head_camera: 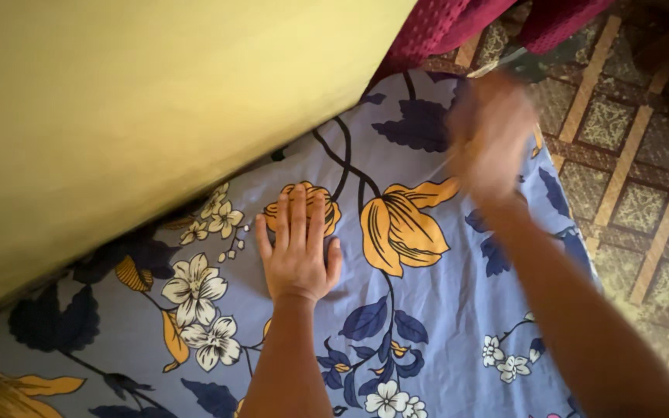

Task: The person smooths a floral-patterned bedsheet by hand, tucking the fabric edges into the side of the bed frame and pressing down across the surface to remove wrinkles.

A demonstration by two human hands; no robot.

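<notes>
A: Grip? Left hand (297, 246) is flat, fingers spread, palm pressed on the sheet (427, 325), holding nothing.
B: Right hand (489, 139)?
A: Blurred, raised above the sheet's far edge. Can't tell if it's closed or what it has; maybe a thin pale line by it, unclear.
B: Sheet where?
A: Blue floral, spread across the middle, under both arms. Yellow cushion (141, 108) overlaps its left side. Maroon cloth (443, 31) at top, patterned floor (636, 155) to the right.
</notes>
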